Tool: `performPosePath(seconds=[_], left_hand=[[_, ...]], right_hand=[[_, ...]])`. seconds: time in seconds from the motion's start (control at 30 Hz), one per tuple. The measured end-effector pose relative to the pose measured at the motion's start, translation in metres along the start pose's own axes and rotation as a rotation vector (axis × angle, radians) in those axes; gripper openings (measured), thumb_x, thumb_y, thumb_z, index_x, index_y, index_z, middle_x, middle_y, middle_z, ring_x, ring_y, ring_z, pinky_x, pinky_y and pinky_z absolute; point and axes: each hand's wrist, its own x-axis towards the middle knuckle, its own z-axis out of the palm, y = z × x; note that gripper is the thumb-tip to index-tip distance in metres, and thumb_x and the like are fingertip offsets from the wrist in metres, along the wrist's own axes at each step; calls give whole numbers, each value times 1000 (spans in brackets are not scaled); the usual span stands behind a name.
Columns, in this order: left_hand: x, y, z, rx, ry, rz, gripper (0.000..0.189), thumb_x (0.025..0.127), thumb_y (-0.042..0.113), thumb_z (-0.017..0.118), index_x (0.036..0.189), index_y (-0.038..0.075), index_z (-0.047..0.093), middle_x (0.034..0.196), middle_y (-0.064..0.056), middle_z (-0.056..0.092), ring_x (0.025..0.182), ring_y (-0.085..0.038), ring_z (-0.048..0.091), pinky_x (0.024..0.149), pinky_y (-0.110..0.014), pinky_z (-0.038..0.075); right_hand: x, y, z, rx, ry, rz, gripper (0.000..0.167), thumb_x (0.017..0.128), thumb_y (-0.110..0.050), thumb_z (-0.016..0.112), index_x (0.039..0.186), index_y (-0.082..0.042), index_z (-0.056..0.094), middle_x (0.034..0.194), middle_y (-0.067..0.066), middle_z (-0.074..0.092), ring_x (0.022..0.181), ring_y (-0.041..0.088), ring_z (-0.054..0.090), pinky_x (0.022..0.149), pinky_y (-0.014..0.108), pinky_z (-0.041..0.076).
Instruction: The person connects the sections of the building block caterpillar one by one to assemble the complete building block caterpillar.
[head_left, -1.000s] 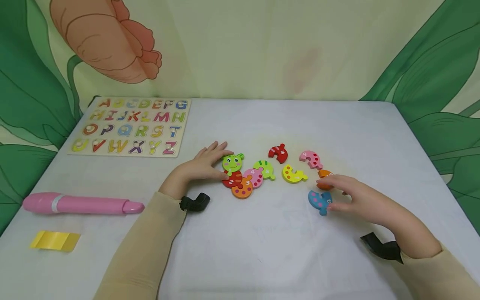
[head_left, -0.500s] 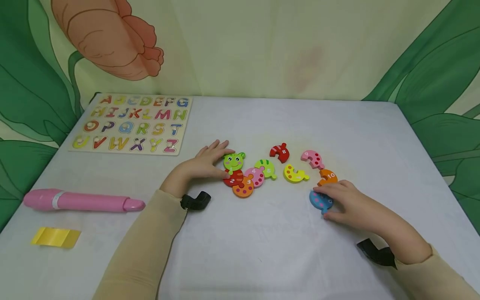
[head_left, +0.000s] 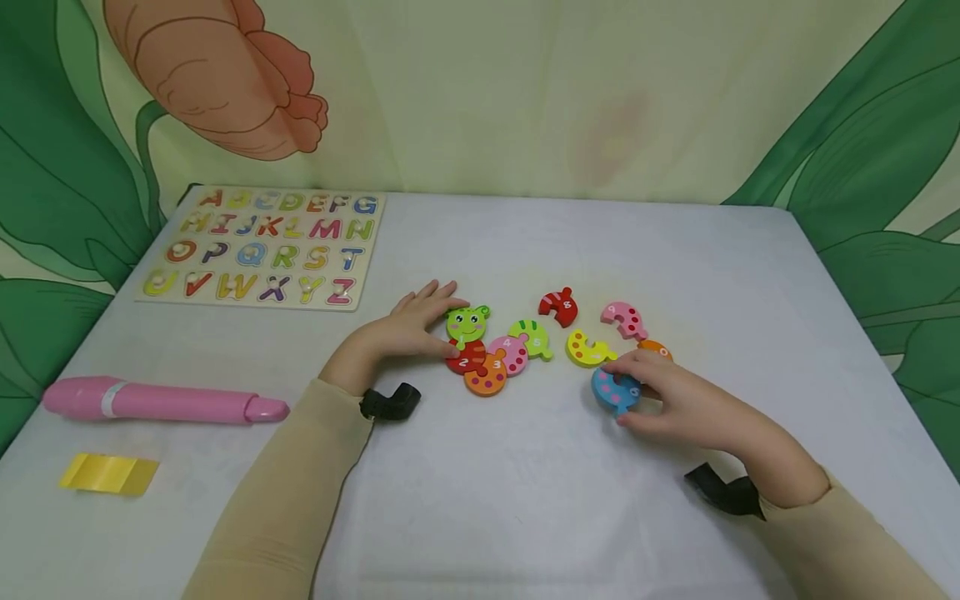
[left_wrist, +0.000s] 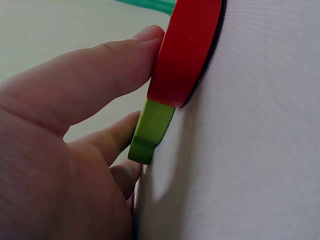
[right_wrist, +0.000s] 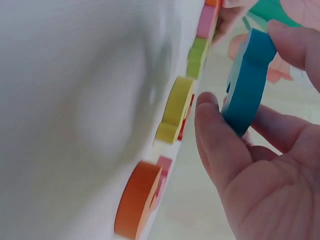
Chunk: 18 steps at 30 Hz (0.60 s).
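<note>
My right hand (head_left: pixel 686 400) pinches a blue spotted puzzle piece (head_left: pixel 609 392) between thumb and fingers. In the right wrist view the blue piece stands off the white cloth, tilted. My left hand (head_left: pixel 405 329) rests beside a caterpillar of joined pieces, fingers spread. Its thumb touches the edge of the red number 2 piece (left_wrist: pixel 182 55), and its index finger is at the green smiling head (head_left: pixel 467 323). Orange 3 (head_left: pixel 486 375), pink 4 (head_left: pixel 510 353) and green 5 (head_left: pixel 531 337) follow in the chain.
Loose pieces lie right of the chain: yellow (head_left: pixel 587 348), red 8 (head_left: pixel 558 307), pink 9 (head_left: pixel 624 318) and orange (right_wrist: pixel 137 200), partly hidden by the right hand in the head view. An alphabet board (head_left: pixel 262 247), pink pen-shaped object (head_left: pixel 165 401) and yellow strip (head_left: pixel 110 474) lie left.
My right hand came down to the blue piece, took hold of it and lifted it leftward toward the chain. The left hand stays at the head and red piece.
</note>
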Motion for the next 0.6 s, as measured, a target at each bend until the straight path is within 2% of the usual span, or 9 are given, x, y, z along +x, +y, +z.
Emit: performPosePath(seconds=[0.1,0.3,0.47,0.57,0.6], left_hand=[[0,0,1,0,0,1,69,77,35,64,139,22,35,155,0,6,142,-22,-7,114,-47,-4],[-1,0,-1,6,3,0,70,77,35,64,139,21,35,154,0,7,142,-22,-6,114,-47,-3],[-1,0,0,12,1,-1,70,77,36,64,139,21,35,154,-1,7,142,-23,-6,114,-46,-3],[-1,1,0,9,1,0,71,77,35,65,139,21,35,154,-1,7,142,-23,-6,114,-47,-3],[-1,1,0,8,1,0,71,77,35,65,139,21,35,154,0,7,142,-23,-6,114,-47,-3]], right_hand=[[6,-1,4,21,-11,-10,44,77,-16,70,119,-10,56,114,-1,50,104,14,49,84,25,50],[19,-2,10,178,-40,-12,43,79,-5,63,121,-13,54,128,4,42,111,20,46,82,22,51],[29,-4,15,166,-6,-26,40,81,-2,60,117,-20,59,118,4,49,104,18,45,75,18,49],[36,-6,17,169,-18,-10,47,82,-7,62,127,-20,52,114,4,52,95,17,48,72,19,48],[38,-7,17,190,-30,0,52,83,-9,62,131,-18,47,117,5,52,97,19,50,75,20,50]])
